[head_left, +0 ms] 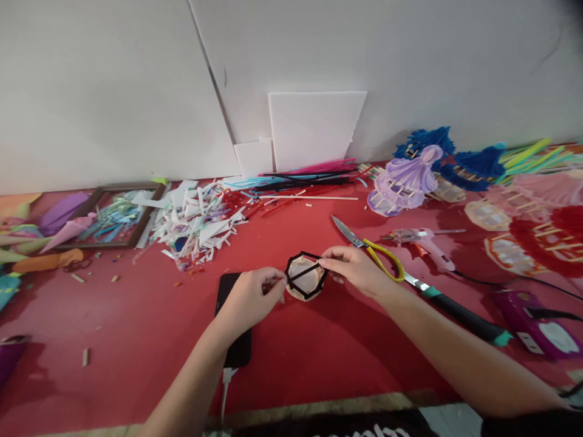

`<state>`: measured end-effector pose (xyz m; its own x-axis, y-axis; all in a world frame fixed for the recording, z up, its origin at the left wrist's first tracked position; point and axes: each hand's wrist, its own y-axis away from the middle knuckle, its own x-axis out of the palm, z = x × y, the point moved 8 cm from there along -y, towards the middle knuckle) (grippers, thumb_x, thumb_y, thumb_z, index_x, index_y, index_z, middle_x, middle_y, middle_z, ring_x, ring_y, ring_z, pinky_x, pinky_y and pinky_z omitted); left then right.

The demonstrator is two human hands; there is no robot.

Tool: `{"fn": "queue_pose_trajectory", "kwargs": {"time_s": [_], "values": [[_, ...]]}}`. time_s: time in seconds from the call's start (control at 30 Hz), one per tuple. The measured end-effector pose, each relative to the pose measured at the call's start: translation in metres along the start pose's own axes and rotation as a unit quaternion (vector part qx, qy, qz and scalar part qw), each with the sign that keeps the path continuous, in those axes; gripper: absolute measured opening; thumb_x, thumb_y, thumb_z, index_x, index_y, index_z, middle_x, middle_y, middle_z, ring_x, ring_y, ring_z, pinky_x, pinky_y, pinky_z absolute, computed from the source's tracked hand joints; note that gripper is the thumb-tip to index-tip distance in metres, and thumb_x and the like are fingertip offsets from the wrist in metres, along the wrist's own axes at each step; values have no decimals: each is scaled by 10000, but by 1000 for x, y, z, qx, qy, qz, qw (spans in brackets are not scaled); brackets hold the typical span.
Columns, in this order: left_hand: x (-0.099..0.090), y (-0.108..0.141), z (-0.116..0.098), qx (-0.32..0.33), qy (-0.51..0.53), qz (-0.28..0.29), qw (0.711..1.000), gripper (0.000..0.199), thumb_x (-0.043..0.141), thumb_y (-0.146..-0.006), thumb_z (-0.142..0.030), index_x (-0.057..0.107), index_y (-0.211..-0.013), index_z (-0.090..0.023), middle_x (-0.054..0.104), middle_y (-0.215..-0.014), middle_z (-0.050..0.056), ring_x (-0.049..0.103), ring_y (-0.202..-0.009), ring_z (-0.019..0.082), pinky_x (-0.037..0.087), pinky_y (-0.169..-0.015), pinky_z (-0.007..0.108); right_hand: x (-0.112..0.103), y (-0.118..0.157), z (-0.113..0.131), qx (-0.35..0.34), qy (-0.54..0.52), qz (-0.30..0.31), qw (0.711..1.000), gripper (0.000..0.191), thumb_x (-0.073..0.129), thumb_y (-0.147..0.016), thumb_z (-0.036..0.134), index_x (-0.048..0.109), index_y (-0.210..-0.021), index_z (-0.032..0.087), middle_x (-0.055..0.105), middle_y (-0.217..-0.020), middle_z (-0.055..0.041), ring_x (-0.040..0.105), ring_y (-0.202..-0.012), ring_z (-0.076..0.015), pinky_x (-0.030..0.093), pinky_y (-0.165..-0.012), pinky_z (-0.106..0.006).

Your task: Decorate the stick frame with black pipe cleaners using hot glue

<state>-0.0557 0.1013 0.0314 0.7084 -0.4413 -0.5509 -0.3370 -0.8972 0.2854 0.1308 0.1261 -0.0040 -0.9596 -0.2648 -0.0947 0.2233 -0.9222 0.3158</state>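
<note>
Between my two hands is a small round pale disc, with a black many-sided frame of thin strips over it and one strip running across. My left hand pinches the frame's left edge between thumb and fingertips. On the opposite side, the thumb and fingers of my right hand close on the upper right edge. A black phone with a white cable lies partly under my left hand. Yellow-handled scissors rest just beyond my right wrist.
A pink glue gun, a tool with a black and green handle and a purple power socket lie right. Ruffled lantern-like crafts stand behind them. A scrap pile, pipe cleaners and white boards are at the back.
</note>
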Motion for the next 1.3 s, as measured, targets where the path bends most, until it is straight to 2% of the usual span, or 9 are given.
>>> {"fn": "queue_pose_trajectory", "kwargs": {"time_s": [0.17,0.33,0.47,0.6,0.7,1.1,1.23,1.3], "values": [[2,-5,8,-11,43,-9,999,254,491,-857,-312,685,-950,-176,763,-765,42,684,-637,166,506,-626,255,-9,-25,16,-19,39,-9,999,214,663,-717,404,678,-723,191,619,-632,8,463,-521,-91,355,-508,-247],[3,-8,15,-28,83,-15,996,312,496,-860,-340,681,-1032,-157,767,-790,44,659,-553,145,504,-587,250,-9,-47,17,-32,75,-8,997,215,634,-728,389,685,-730,180,606,-590,10,457,-497,-93,333,-484,-250],[3,-5,14,-37,110,-7,993,314,508,-859,-380,693,-958,-146,766,-770,52,641,-510,140,499,-552,249,-7,-46,19,-58,114,-17,992,240,605,-767,399,701,-757,179,663,-663,-13,523,-551,-115,389,-539,-267],[1,-3,14,-44,127,-10,991,320,538,-842,-385,686,-981,-137,770,-764,64,639,-507,143,504,-554,257,-7,-35,32,-92,165,-40,981,184,615,-792,351,724,-766,205,739,-853,-51,644,-779,-182,471,-737,-326],[1,-3,16,-49,136,-9,990,344,562,-828,-388,677,-1027,-132,771,-761,67,641,-508,147,509,-552,264,-6,-30,40,-109,194,-52,974,160,605,-809,303,728,-749,220,753,-898,-54,665,-841,-203,479,-805,-350],[12,-7,17,-33,164,-3,986,425,538,-862,-413,639,-1156,-124,772,-847,80,670,-611,164,542,-646,295,-8,-42,43,-124,237,-84,960,172,585,-818,295,718,-751,210,752,-801,-37,660,-742,-187,477,-710,-314],[13,-5,16,-36,175,2,984,436,530,-868,-423,637,-1154,-111,773,-856,90,671,-621,170,550,-643,303,-6,-44,40,-134,243,-90,957,203,567,-832,329,707,-750,207,738,-768,-29,649,-713,-175,469,-676,-296],[12,-5,16,-36,177,-3,984,442,536,-867,-431,635,-1147,-103,771,-845,88,657,-593,155,539,-651,296,-8,-43,37,-148,246,-101,953,232,570,-845,379,709,-775,207,733,-812,-34,642,-737,-173,471,-704,-299]]}}
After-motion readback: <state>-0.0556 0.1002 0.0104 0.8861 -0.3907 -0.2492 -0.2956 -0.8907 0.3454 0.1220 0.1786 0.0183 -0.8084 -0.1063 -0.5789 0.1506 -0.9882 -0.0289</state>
